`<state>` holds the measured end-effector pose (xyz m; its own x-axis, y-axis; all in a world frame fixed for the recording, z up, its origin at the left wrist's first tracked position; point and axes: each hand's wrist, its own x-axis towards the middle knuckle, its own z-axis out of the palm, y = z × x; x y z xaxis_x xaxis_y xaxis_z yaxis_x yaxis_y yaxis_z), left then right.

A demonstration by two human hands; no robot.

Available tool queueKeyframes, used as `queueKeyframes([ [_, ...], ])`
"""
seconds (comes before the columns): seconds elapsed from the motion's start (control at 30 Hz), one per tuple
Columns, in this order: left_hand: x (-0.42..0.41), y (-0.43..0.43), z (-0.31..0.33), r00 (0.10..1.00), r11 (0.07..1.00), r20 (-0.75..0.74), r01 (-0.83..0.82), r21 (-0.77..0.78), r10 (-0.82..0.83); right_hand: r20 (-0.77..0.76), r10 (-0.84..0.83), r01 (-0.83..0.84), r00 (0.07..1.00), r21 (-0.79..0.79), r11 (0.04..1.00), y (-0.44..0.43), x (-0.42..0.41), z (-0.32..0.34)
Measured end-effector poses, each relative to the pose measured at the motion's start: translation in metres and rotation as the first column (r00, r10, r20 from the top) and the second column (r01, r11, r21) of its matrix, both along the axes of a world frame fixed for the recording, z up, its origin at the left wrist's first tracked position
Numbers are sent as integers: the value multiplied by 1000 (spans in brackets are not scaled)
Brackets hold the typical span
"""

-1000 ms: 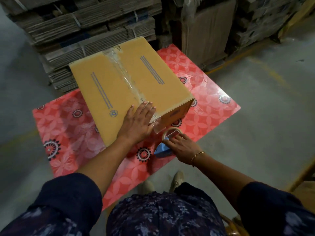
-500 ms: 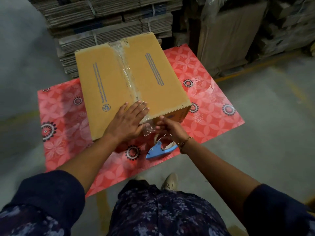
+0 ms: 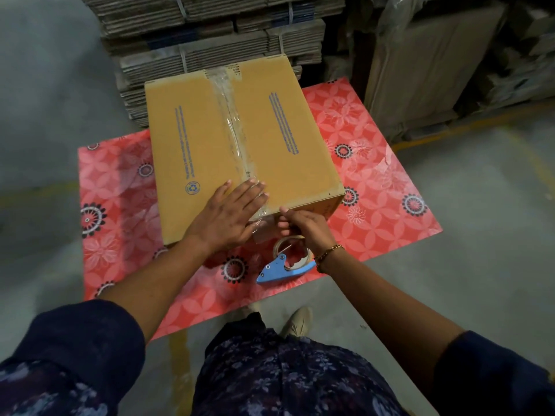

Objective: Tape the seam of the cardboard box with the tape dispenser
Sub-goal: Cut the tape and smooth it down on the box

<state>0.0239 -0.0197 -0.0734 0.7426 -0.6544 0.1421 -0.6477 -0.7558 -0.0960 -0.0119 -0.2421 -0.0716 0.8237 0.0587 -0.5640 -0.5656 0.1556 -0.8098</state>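
A tan cardboard box (image 3: 207, 151) stands on a red flowered mat (image 3: 375, 187). Clear tape (image 3: 232, 127) runs along its top seam from the far edge to the near edge. My left hand (image 3: 231, 216) lies flat on the near end of that seam, fingers spread over the tape. My right hand (image 3: 303, 225) is at the box's near top edge, thumb on the edge and fingers curled around the loose tape end (image 3: 259, 232) that hangs down the front. The blue tape dispenser (image 3: 283, 267) with its roll lies on the mat just under my right wrist, out of my hand.
Bundled stacks of flattened cartons (image 3: 210, 34) rise right behind the box. More flat cardboard and wrapped packs (image 3: 432, 67) lean at the back right. Grey concrete floor (image 3: 486, 235) surrounds the mat. My shoe (image 3: 297, 321) shows at the mat's near edge.
My right hand has let go of the dispenser on the mat and risen to the box's near edge at the tape end. My left hand stays pressed on the seam. The view shifted.
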Motion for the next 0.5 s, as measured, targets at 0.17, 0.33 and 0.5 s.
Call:
queueKeyframes([
  [0.17,-1,-1,0,1000,1000,-1,-10,12,10,87,26,-18,996,-93,996,11,-4,2],
  [0.33,-1,-1,-2,1000,1000,4,-12,16,12,84,96,-78,992,-194,978,12,-16,-9],
  [0.5,-1,0,2,1000,1000,-25,4,9,-4,35,120,-113,992,-158,981,11,-24,-8],
])
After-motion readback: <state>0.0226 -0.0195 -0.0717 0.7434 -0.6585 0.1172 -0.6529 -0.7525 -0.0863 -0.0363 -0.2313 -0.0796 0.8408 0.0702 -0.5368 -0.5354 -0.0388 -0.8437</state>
